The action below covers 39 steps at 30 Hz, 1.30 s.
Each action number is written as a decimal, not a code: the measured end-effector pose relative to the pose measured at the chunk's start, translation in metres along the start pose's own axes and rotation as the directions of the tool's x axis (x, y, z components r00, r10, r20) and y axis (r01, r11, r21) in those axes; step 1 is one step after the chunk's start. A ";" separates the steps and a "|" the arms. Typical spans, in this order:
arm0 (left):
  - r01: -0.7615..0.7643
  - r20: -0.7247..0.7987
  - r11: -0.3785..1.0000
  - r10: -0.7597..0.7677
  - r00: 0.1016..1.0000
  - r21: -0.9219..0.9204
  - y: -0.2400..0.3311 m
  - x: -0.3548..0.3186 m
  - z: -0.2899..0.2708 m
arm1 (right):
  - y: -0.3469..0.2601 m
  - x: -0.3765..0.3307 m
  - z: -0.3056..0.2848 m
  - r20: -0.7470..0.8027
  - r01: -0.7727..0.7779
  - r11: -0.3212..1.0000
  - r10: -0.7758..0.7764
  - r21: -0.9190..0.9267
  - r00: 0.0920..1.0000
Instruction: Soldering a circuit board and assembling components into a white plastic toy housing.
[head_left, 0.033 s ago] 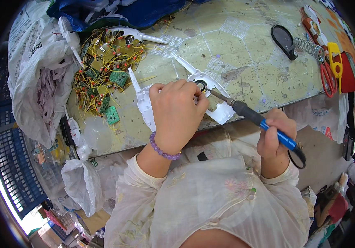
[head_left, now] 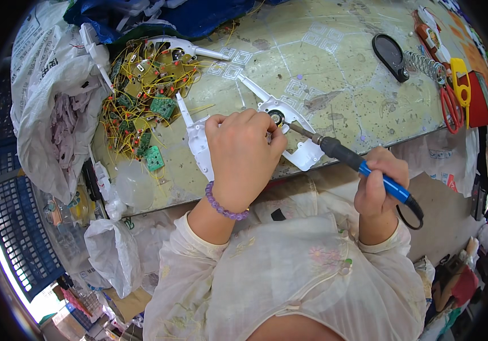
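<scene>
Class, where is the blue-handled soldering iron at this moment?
In the head view, the soldering iron is right of centre, in the right-hand grip, its tip close to the round black part in the white shell.

On the surface (head_left: 363,108), wired circuit boards (head_left: 163,107) lie heaped between the sack (head_left: 33,122) and the left housing half (head_left: 197,142). Right of these lies the right housing half (head_left: 307,152), the soldering iron (head_left: 343,154) partly over it; farther right, the coil spring (head_left: 424,64).
</scene>
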<state>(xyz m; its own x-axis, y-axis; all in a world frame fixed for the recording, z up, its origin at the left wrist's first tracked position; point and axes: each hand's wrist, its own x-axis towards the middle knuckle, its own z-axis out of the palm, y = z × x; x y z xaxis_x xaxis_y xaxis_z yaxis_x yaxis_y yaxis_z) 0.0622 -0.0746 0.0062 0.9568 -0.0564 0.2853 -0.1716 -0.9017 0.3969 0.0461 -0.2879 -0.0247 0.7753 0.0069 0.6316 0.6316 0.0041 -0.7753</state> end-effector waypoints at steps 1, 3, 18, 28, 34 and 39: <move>-0.002 -0.002 1.000 0.002 1.000 0.002 0.000 0.000 0.000 | -0.002 -0.001 0.000 -0.027 -0.055 0.998 0.055 0.023 0.998; -0.005 -0.001 1.000 0.005 1.000 0.002 0.000 0.000 0.000 | -0.004 0.003 -0.001 0.017 -0.041 0.999 0.041 0.007 0.999; -0.002 0.002 1.000 0.002 1.000 0.010 -0.001 -0.001 0.000 | -0.006 0.018 0.003 0.093 0.094 0.993 -0.088 -0.065 0.992; 0.001 0.000 1.000 -0.001 1.000 0.024 -0.001 -0.003 0.002 | -0.008 0.010 -0.004 0.130 0.239 0.966 -0.225 -0.102 0.966; -0.009 -0.012 0.999 0.009 1.000 0.040 0.001 0.001 -0.002 | -0.011 0.015 -0.015 -0.156 0.212 0.963 -0.238 -0.165 0.959; 0.005 0.001 1.000 -0.005 1.000 -0.002 0.000 0.001 0.002 | -0.010 0.025 -0.045 -0.349 0.240 0.893 -0.379 -0.381 0.857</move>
<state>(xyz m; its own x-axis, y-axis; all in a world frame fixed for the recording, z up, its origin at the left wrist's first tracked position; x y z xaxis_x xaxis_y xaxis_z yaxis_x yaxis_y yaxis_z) 0.0634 -0.0754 0.0047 0.9577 -0.0527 0.2829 -0.1677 -0.9011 0.4000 0.0591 -0.3331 -0.0010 0.4277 -0.3444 0.8358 0.7532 -0.3754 -0.5401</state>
